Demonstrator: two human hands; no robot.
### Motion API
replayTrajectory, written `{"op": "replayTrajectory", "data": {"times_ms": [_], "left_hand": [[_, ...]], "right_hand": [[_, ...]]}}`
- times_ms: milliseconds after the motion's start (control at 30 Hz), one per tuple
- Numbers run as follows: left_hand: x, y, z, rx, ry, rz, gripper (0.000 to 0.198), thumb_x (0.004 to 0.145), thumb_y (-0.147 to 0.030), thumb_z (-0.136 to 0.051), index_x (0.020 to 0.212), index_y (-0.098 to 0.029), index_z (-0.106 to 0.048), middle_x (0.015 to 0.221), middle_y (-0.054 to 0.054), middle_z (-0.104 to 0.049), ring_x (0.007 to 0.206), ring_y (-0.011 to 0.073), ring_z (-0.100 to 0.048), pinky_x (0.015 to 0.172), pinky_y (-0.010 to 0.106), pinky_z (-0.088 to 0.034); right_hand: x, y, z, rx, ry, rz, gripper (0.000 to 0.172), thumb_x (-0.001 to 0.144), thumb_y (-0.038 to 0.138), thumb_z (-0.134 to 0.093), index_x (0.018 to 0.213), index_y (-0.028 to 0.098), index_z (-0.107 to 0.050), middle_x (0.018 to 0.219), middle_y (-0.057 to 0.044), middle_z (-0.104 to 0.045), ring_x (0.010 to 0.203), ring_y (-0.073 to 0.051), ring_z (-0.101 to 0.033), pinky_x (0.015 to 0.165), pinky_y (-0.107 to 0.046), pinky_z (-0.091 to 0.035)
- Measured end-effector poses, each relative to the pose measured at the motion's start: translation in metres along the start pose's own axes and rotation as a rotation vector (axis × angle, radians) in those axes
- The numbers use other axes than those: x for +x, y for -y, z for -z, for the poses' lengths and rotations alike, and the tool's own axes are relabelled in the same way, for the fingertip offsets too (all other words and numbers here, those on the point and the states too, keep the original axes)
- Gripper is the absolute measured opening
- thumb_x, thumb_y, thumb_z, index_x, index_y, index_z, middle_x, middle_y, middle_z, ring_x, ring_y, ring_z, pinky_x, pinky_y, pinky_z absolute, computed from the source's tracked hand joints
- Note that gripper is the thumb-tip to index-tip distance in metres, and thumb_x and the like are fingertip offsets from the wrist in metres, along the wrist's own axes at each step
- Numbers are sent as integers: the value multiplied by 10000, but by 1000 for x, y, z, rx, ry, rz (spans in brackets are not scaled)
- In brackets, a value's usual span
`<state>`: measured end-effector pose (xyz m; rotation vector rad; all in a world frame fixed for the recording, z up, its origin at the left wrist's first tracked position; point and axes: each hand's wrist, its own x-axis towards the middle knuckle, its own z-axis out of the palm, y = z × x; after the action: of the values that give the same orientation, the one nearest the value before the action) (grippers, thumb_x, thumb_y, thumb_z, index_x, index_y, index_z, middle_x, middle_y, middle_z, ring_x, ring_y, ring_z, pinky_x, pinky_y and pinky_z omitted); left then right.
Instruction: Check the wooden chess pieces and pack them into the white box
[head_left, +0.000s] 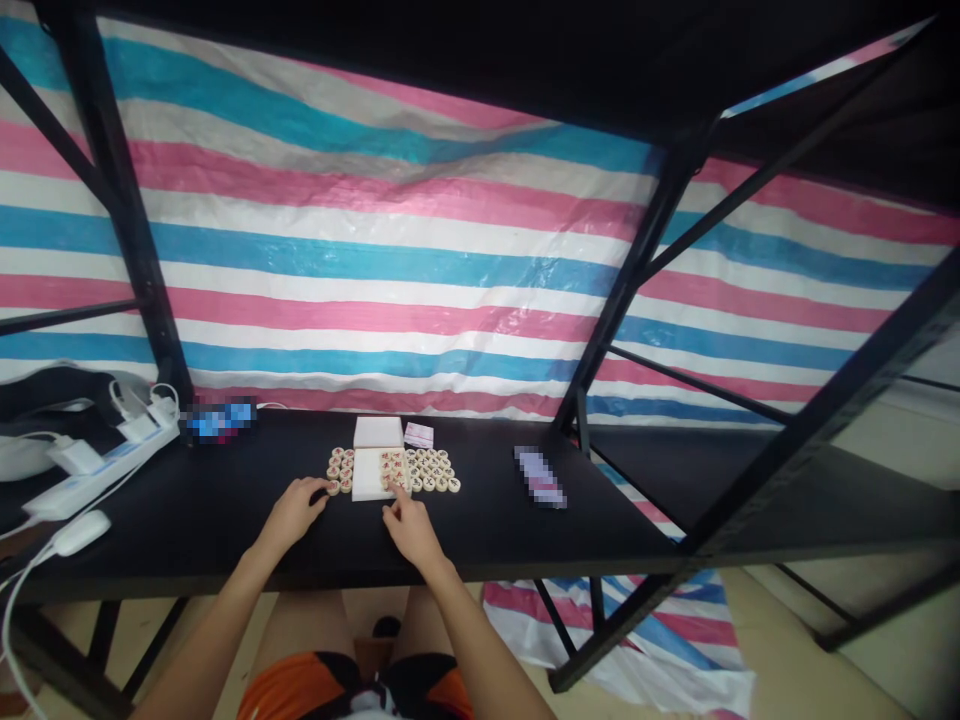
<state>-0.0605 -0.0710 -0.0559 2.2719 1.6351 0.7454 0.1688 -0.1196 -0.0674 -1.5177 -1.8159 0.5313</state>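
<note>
A white box [379, 433] lies opened flat on the black table, its lid at the back. Several round pieces with red characters [394, 466] sit in the right part of its near half. More red-marked pieces [340, 470] stand in short columns left of the box, and pieces with dark characters [433, 470] are grouped to its right. My left hand [298, 510] rests beside the left group, fingertips at the nearest piece. The index finger of my right hand [407, 522] reaches onto the pieces at the box's near edge, its other fingers curled.
A small pink and white card [418, 435] lies behind the dark-marked pieces. A blurred-out phone-like object [540, 477] is on the right. On the left are a white power strip [105, 475], cables and another blurred-out object [220, 421]. Black frame posts [626, 290] flank the table.
</note>
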Motion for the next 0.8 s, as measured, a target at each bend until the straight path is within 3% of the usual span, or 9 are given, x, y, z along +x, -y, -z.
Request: {"op": "replayTrajectory", "data": {"times_ms": [167, 300, 367, 500, 667, 800], "left_hand": [[10, 3, 7, -29, 11, 6, 339, 807, -235, -466, 1102, -185, -626, 1046, 82, -648, 964, 232, -600, 880, 321, -451], [45, 7, 16, -41, 35, 98, 360, 856, -201, -412, 1166, -147, -587, 1085, 99, -633, 979, 225, -603, 913, 333, -440], [65, 8, 17, -54, 85, 159, 337, 885, -200, -417, 1174, -133, -577, 1124, 109, -621, 1044, 233, -579, 929, 337, -436], [94, 5, 13, -99, 252, 299, 292, 901, -295, -523, 1156, -156, -554, 1142, 82, -598, 961, 216, -608, 808, 398, -516], [103, -5, 14, -103, 355, 385, 312, 890, -299, -553, 1168, -160, -535, 1158, 78, -582, 958, 206, -605, 798, 411, -520], [102, -11, 17, -90, 338, 370, 299, 904, -359, -473, 1048, -124, -592, 989, 109, -647, 746, 209, -652, 585, 335, -555]], "right_hand": [[3, 8, 0, -94, 40, -46, 434, 824, 180, -515, 1251, 104, -535, 772, -84, -684, 791, -220, -629, 762, -282, -440], [6, 12, 1, -133, 62, -70, 408, 819, 186, -514, 1219, 116, -555, 810, -106, -680, 833, -244, -627, 768, -305, -438], [8, 13, 2, -139, 70, -74, 385, 822, 189, -507, 1197, 129, -566, 810, -97, -680, 830, -238, -628, 768, -300, -438], [9, 14, 5, -140, 83, -70, 371, 824, 189, -506, 1184, 137, -574, 802, -83, -683, 841, -225, -624, 783, -289, -435], [9, 14, 8, -137, 92, -74, 354, 820, 179, -514, 1163, 138, -588, 799, -75, -683, 830, -209, -621, 776, -272, -435], [10, 14, 8, -137, 92, -90, 385, 812, 181, -516, 1192, 148, -571, 800, -74, -682, 823, -218, -621, 760, -284, -434]]}}
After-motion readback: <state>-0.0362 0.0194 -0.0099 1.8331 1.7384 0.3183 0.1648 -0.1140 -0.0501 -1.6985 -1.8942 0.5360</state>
